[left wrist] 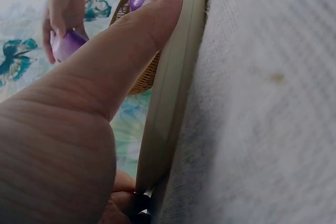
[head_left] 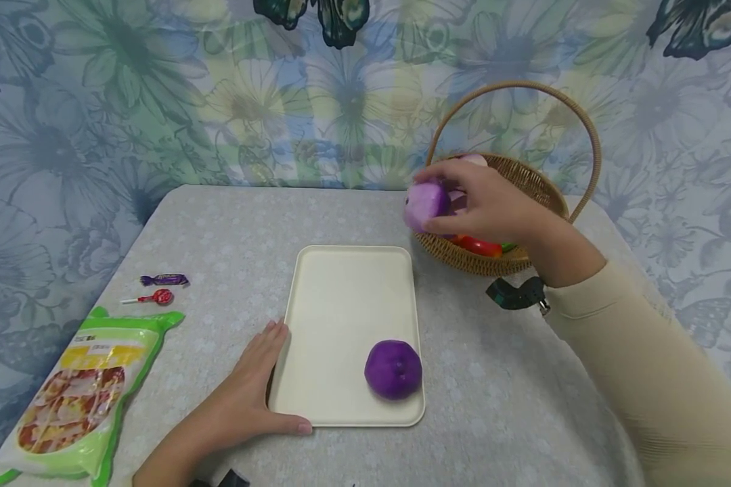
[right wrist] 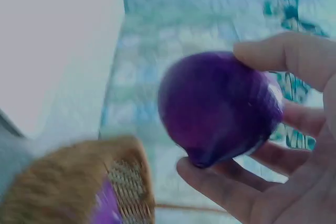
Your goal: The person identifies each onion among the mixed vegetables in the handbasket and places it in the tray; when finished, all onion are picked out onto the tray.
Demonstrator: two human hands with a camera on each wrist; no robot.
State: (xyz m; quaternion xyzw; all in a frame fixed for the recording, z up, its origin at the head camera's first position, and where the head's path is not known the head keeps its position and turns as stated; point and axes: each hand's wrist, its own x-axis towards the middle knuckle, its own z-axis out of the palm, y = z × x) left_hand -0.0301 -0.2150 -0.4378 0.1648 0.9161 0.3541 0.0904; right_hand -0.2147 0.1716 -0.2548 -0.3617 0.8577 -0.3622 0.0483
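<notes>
Nearest, at the lower middle of the head view, the left hand (head_left: 252,392) lies flat on the table (head_left: 512,406), fingers straight, thumb pressed along the near-left rim of the cream tray (head_left: 341,304) — holding nothing. On the tray's lower right sits a dark purple ball (head_left: 393,369). At the lower left lie a green snack bag (head_left: 79,399), a lollipop (head_left: 158,297) and a wrapped candy (head_left: 164,279). Farther back, right of centre, the right hand (head_left: 493,203) curls its fingers round a purple onion (head_left: 426,205) — lifted at the near-left rim of the wicker basket (head_left: 524,179).
</notes>
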